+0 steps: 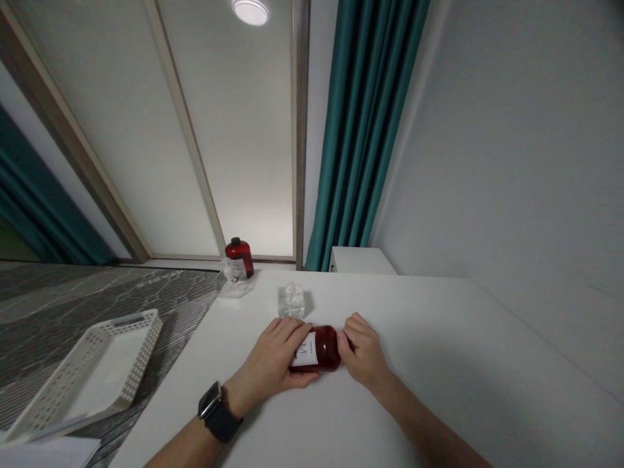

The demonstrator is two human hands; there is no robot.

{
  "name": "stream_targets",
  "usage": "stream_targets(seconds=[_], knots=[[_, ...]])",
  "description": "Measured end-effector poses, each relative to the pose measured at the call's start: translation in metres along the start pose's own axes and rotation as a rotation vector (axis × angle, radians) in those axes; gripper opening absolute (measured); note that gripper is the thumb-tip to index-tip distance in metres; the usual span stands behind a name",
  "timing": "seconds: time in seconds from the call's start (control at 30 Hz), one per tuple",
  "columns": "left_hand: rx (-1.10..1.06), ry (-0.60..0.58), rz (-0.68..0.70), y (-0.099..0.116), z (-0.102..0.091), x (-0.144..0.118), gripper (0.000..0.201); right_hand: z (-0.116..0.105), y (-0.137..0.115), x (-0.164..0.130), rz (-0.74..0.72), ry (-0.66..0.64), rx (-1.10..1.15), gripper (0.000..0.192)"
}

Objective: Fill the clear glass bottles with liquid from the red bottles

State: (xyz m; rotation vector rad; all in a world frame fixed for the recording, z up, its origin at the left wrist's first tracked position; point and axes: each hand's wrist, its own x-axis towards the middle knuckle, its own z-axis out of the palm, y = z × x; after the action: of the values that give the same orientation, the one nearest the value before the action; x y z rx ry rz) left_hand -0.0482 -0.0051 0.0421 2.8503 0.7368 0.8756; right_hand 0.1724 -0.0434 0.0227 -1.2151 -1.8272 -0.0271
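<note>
A dark red bottle [327,349] with a white label lies on its side just over the white table. My left hand [280,354], with a black watch on its wrist, is wrapped round the bottle's labelled left end. At the other end, my right hand [361,348] has its fingers curled closed at the neck; the cap is hidden inside them. Just beyond my left hand stands a small clear glass bottle [291,302] with a rounded stopper.
At the table's [312,429] far left corner stand another red bottle [240,257] with a black cap and a clear glass object [231,276]. A white perforated basket [92,370] sits lower left. Behind the table are a white cabinet [363,260] and a green curtain [368,130].
</note>
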Motion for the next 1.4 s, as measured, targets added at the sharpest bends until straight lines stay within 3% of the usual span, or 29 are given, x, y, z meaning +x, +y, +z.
stream_targets(seconds=[0.27,0.43,0.57,0.73,1.07,1.23,1.4], knots=[[0.101,0.032,-0.055,0.012,0.01,0.0,0.065,0.002,0.002,0.004,0.118,0.028,0.043,0.043],[-0.2,0.096,-0.221,0.009,0.013,0.001,0.076,-0.002,-0.004,0.004,0.144,0.042,0.121,0.036],[-0.41,0.105,-0.288,0.007,0.012,0.002,0.067,0.003,-0.009,-0.004,0.205,-0.051,0.294,0.008],[-0.455,0.023,-0.204,0.005,0.005,0.001,0.051,0.009,-0.004,-0.007,0.302,-0.115,0.422,0.023],[-0.535,0.053,-0.333,-0.003,0.013,-0.002,0.042,0.005,0.007,-0.007,0.304,-0.179,0.543,0.037],[-0.543,0.057,-0.344,-0.002,0.014,-0.001,0.036,0.009,0.005,-0.013,0.313,-0.199,0.557,0.069],[-0.448,0.084,-0.296,-0.003,0.015,-0.003,0.024,0.013,-0.007,-0.011,0.467,-0.189,0.521,0.098]])
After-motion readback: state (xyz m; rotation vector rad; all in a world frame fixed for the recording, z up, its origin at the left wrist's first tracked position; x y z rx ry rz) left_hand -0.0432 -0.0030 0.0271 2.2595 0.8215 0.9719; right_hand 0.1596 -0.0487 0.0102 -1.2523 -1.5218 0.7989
